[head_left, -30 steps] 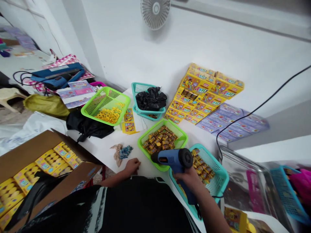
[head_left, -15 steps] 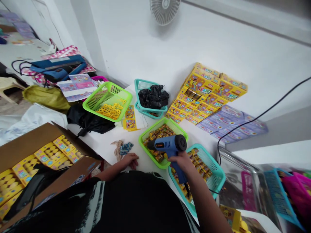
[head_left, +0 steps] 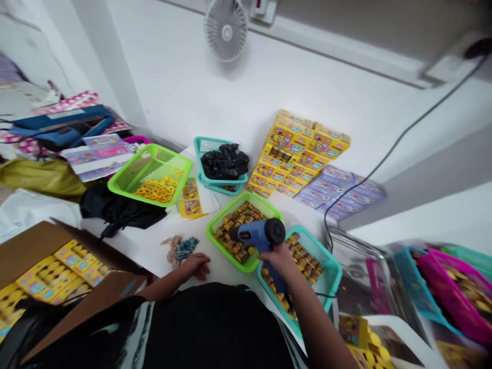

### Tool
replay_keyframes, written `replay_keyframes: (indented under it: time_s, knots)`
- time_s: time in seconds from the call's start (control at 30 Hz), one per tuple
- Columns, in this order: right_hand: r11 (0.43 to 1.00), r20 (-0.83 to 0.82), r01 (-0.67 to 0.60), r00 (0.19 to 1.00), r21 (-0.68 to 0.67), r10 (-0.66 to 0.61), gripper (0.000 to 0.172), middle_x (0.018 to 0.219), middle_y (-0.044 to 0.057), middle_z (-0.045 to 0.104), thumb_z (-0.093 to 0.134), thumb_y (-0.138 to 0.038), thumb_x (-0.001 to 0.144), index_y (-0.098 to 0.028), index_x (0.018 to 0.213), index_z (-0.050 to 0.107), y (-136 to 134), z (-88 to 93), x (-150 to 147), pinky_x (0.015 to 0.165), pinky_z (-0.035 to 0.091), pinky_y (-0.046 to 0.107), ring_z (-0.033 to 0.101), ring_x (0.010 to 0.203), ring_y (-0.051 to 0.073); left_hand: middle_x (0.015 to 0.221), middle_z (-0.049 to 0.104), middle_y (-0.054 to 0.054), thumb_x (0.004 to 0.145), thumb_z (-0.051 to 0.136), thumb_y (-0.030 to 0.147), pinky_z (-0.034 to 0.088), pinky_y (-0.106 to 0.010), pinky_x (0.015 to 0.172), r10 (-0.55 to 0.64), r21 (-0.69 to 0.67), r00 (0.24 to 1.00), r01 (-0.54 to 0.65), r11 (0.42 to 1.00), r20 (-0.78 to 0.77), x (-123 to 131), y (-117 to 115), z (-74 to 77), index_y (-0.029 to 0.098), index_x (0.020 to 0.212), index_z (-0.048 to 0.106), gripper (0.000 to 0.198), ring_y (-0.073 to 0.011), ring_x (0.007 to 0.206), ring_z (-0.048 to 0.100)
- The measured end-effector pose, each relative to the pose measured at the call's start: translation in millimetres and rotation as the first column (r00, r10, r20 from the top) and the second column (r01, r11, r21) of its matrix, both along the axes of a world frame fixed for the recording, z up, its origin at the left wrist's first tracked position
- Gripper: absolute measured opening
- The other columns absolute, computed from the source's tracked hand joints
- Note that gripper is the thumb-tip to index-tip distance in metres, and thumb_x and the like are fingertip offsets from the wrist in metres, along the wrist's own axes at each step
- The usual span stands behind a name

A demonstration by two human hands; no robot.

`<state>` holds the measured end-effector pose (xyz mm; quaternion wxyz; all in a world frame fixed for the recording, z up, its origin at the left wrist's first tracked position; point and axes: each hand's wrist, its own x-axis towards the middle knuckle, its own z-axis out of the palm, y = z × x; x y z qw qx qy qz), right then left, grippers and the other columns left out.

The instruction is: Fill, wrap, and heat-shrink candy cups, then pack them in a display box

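Note:
My right hand (head_left: 277,256) is wrapped round the handle of a blue heat gun (head_left: 251,233) with a black nozzle and black rear end. The nozzle points left over a lime-green basket (head_left: 212,233) of small yellow-and-brown labelled jars (head_left: 246,210). Below my right hand is a turquoise basket (head_left: 333,269) with more such jars, partly hidden by my forearm and the gun. My left hand (head_left: 196,265) rests on the white table, fingers loosely bent and apart, with no object visible in it. A crumpled beige-and-blue cloth (head_left: 186,249) lies just beyond it.
Yellow boxes (head_left: 292,138) and purple boxes (head_left: 342,189) stand stacked against the wall. A green basket (head_left: 115,182) holds yellow rings; a turquoise basket (head_left: 198,148) holds black plastic. An open carton (head_left: 103,302) is at left. A black cable (head_left: 369,179) hangs at right.
The view has shifted, so most things sit further left and more wall shows above. My right hand still holds the heat gun over the green basket; my left hand stays on the table.

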<state>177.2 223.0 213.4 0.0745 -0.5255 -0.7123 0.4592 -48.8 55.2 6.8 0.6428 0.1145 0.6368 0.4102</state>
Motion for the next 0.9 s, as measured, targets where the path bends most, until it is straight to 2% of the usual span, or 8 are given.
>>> replay_keyframes:
  time_s: [0.1,0.2,0.33,0.47,0.57,0.67,0.77,0.9]
  knots:
    - [0.984,0.018,0.104,0.994,0.148,-0.107,0.009,0.055,0.0,0.057,0.061,-0.016,0.057,-0.02,0.058,0.053,25,0.5,-13,0.059,0.044,0.029,0.061,0.065,0.022,0.058,0.067,-0.003,0.062,0.074,0.054,0.038,-0.022,0.04,-0.001,-0.015,0.999,0.001,1.0,-0.036,3,3,6.2,0.018,0.08,0.051,0.046,-0.0162,0.04,0.06]
    - [0.964,0.011,0.149,0.988,0.221,-0.155,0.013,0.065,0.003,0.061,0.06,-0.013,0.056,-0.02,0.065,0.055,33,3.5,-2,0.066,0.044,0.03,0.061,0.078,0.025,0.06,0.067,-0.003,0.062,0.074,0.055,0.038,-0.022,0.041,0.008,-0.018,0.998,-0.009,1.0,-0.056,6,2,9.6,0.019,0.079,0.05,0.046,-0.0163,0.042,0.061]
    - [0.99,-0.008,0.085,0.996,0.114,-0.084,0.014,0.057,-0.001,0.056,0.063,-0.016,0.053,-0.019,0.065,0.057,9,3.6,35,0.055,0.043,0.028,0.056,0.058,0.019,0.061,0.067,-0.002,0.065,0.073,0.054,0.039,-0.022,0.042,0.003,-0.025,0.998,-0.005,1.0,-0.067,6,0,9.0,0.019,0.08,0.051,0.044,-0.0161,0.044,0.061]
    - [0.991,-0.102,0.027,0.994,-0.131,-0.041,0.021,0.056,-0.004,0.057,0.063,-0.019,0.053,-0.017,0.074,0.061,-18,-0.2,63,0.05,0.043,0.027,0.052,0.05,0.015,0.066,0.068,-0.004,0.072,0.068,0.05,0.043,-0.024,0.045,-0.049,-0.033,0.992,0.045,0.998,-0.119,2,0,9.0,0.018,0.082,0.051,0.037,-0.0172,0.048,0.063]
    - [0.991,-0.132,0.074,0.987,-0.113,-0.089,0.031,0.061,-0.004,0.06,0.064,-0.019,0.053,-0.017,0.084,0.064,-21,-1.9,69,0.055,0.045,0.028,0.054,0.055,0.016,0.066,0.068,-0.006,0.077,0.061,0.047,0.046,-0.027,0.048,-0.129,-0.054,0.966,0.12,0.991,-0.224,2,4,13.7,0.019,0.079,0.052,0.03,-0.0197,0.05,0.064]
    - [0.981,-0.066,0.148,0.988,0.126,-0.141,0.018,0.061,0.0,0.061,0.064,-0.024,0.054,-0.018,0.071,0.064,-11,-1.1,68,0.062,0.046,0.03,0.056,0.063,0.02,0.055,0.061,-0.006,0.078,0.06,0.044,0.045,-0.029,0.05,-0.24,-0.067,0.884,0.233,0.97,-0.4,8,14,22.8,0.02,0.068,0.05,0.028,-0.0222,0.049,0.062]
    - [0.924,-0.036,0.202,0.979,0.324,-0.201,0.018,0.067,0.002,0.063,0.062,-0.027,0.056,-0.018,0.072,0.064,-1,1.5,72,0.068,0.045,0.032,0.059,0.072,0.023,0.056,0.058,-0.004,0.075,0.065,0.036,0.044,-0.028,0.06,-0.319,-0.011,0.736,0.391,0.921,-0.597,20,25,35.9,0.021,0.06,0.048,0.027,-0.0224,0.062,0.063]
    - [0.966,-0.012,0.153,0.988,0.209,-0.154,0.019,0.059,-0.003,0.057,0.065,-0.026,0.053,-0.02,0.071,0.061,-4,1.5,86,0.058,0.044,0.029,0.055,0.061,0.02,0.067,0.062,-0.002,0.079,0.061,0.033,0.042,-0.025,0.072,-0.354,0.059,0.53,0.612,0.789,-0.771,37,35,57.9,0.02,0.065,0.055,0.021,-0.0189,0.074,0.061]
